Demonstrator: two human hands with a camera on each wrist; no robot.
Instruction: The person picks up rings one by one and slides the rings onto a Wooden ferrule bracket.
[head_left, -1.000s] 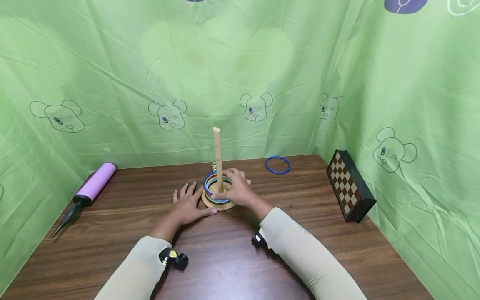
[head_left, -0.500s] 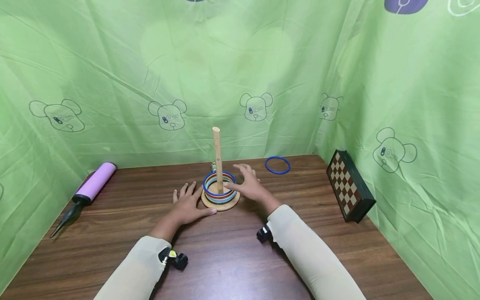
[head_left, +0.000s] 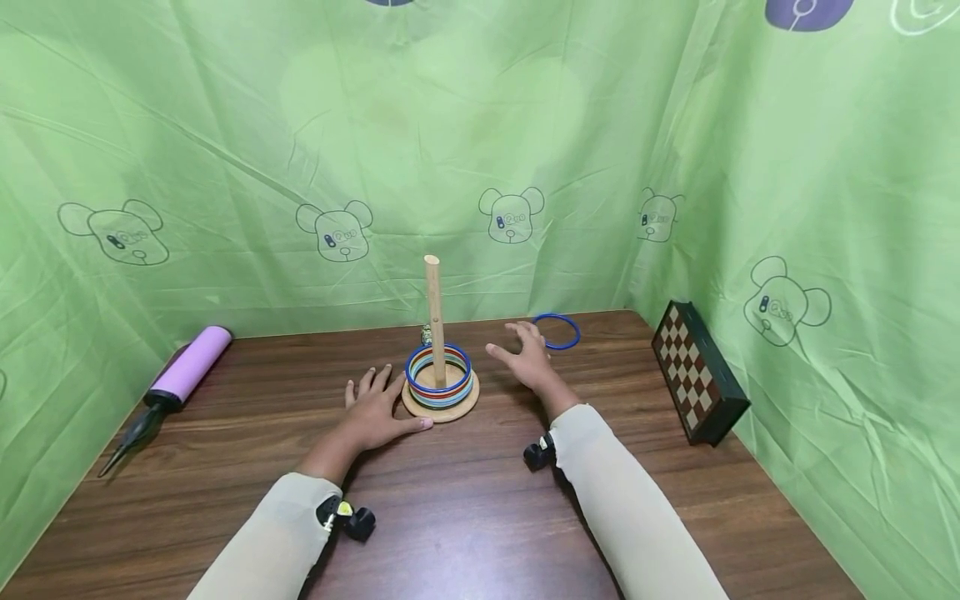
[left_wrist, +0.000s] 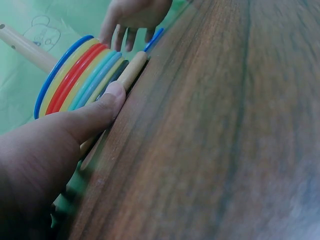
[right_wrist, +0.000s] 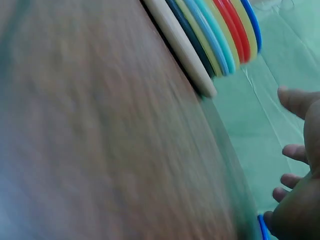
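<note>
A wooden post (head_left: 434, 312) rises from a round wooden base (head_left: 470, 407) at the middle of the table. Stacked rings (left_wrist: 75, 75) of several colours circle the post, a blue one uppermost. My left hand (head_left: 372, 417) rests at the base's left side, fingers spread; in the left wrist view its thumb (left_wrist: 112, 97) touches the base's rim. To the right of the stand, my right hand (head_left: 531, 362) is held out with parted fingers and nothing in its grasp. Just beyond it a loose blue ring (head_left: 578, 333) lies on the table, its left part hidden behind the fingers.
A purple hand pump (head_left: 195, 362) with a black nozzle lies at the left. On the right a checkered board box (head_left: 697, 375) stands on its side. A small patterned object (head_left: 427, 334) sits behind the post. Green cloth (head_left: 420, 125) hangs around the table.
My right hand has let go of the stacked rings and moved right to beside the loose blue ring. The left hand has stayed at the base.
</note>
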